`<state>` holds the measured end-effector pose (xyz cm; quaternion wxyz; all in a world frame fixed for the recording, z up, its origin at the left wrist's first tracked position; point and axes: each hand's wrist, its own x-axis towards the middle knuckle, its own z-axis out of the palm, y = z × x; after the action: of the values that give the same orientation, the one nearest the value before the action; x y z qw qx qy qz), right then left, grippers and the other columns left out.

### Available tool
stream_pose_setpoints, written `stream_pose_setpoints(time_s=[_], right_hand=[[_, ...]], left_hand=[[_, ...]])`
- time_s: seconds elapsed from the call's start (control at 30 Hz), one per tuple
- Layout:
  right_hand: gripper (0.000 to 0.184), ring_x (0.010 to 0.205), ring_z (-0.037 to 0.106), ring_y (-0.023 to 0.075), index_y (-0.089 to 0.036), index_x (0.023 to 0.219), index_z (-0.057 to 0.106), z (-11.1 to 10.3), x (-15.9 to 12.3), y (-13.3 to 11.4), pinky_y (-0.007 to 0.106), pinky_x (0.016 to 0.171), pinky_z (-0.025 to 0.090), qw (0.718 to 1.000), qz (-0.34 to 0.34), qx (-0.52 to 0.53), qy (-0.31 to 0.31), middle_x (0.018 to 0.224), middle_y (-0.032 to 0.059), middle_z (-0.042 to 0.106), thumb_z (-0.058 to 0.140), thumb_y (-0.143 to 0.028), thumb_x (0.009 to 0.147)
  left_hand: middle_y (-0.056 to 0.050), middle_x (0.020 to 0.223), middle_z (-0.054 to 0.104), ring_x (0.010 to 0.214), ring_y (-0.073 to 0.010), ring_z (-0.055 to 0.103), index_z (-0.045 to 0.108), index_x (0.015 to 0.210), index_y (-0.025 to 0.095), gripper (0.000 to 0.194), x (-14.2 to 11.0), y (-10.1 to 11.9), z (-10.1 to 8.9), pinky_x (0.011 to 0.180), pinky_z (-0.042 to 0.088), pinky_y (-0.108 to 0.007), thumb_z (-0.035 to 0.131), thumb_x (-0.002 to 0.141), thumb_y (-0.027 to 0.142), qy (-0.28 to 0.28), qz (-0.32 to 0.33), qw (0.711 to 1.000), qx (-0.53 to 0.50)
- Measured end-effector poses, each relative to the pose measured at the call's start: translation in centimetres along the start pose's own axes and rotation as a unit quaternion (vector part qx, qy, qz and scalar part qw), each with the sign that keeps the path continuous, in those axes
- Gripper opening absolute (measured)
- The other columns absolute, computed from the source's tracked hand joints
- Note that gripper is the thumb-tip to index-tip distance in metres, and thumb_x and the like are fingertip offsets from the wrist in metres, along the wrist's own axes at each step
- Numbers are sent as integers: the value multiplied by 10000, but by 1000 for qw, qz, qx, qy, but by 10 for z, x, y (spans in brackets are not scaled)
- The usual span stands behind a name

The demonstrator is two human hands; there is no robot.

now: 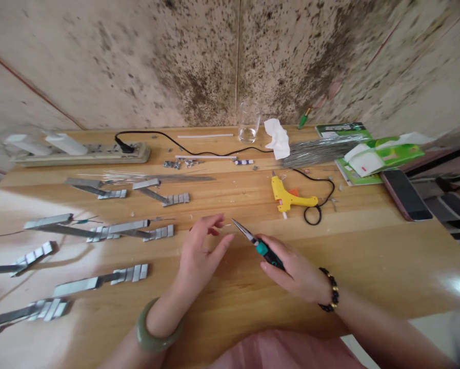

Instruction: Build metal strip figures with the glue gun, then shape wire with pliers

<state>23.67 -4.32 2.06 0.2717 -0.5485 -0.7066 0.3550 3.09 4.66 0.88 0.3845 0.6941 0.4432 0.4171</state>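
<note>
My right hand (293, 269) is closed round the dark and teal handles of needle-nose pliers (248, 234), whose slim jaws point up and left. Just left of the plier tips is my left hand (202, 251), its thumb and fingers apart and nothing visible between them. A tiny pale bit lies near the tips, too small to name. Beyond my hands rests a yellow hot glue gun (287, 196) with a black cord. To the left are several bent grey strip pieces with banded ends, among them one bent strip piece (130, 274) nearest my left hand.
A power strip (110, 154) lies at the back left. Thin wires (164, 177) and small metal bits (179, 164) lie mid-table. Along the back are a glass (248, 134), a crumpled tissue (278, 138), a wire bundle (322, 151), a tissue pack (395, 154) and a phone (405, 195).
</note>
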Motion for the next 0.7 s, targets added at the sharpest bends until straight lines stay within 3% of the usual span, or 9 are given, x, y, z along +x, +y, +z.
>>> stream_pose_setpoints(time_s=[0.07,0.13,0.2,0.33,0.47,0.6,0.7], right_hand=[[468,1197,529,234,-190,1356,384,0,0,0,429,999,443,1000,12,24,1,1316,134,541,479,-231,899],[466,1185,539,233,-189,1352,400,0,0,0,426,996,444,999,20,40,-5,1305,131,551,490,-231,896],[462,1178,543,233,-189,1347,409,-1,0,-1,424,995,445,998,23,52,-14,1297,128,559,494,-232,896],[456,1183,539,233,-194,1345,404,0,-1,0,417,991,448,998,24,55,-20,1303,123,554,492,-238,900],[456,1160,547,239,-177,1343,382,1,-1,0,423,973,459,1000,10,14,-20,1297,134,548,475,-230,900],[455,1092,569,256,-172,1342,367,2,1,2,443,931,476,998,-7,-53,-15,1241,144,567,463,-237,902],[456,1063,572,263,-156,1343,359,0,2,2,440,907,486,995,-20,-91,-21,1206,153,569,455,-237,905]], left_hand=[[-83,1057,676,933,-207,633,660,1055,230,264,0,-3,-2,837,492,-363,666,791,220,16,122,986,116],[-77,1027,693,931,-210,633,671,1034,240,227,1,-7,-4,842,483,-373,625,821,177,7,196,966,171],[-70,971,711,878,-200,641,671,1039,238,224,1,-9,-5,811,486,-359,592,844,160,-6,227,955,190],[-68,912,726,805,-187,648,690,1015,233,213,0,-11,-6,765,481,-340,581,851,151,-10,227,954,196],[-53,807,720,719,-170,637,727,931,233,171,-1,-5,-6,694,488,-303,611,824,167,-9,157,980,126],[-27,730,715,661,-157,632,751,820,236,94,-1,2,-5,631,479,-264,665,783,230,-19,13,999,34],[-20,688,717,622,-151,622,755,767,215,87,0,1,-5,610,484,-254,712,738,285,-34,-120,989,-81]])
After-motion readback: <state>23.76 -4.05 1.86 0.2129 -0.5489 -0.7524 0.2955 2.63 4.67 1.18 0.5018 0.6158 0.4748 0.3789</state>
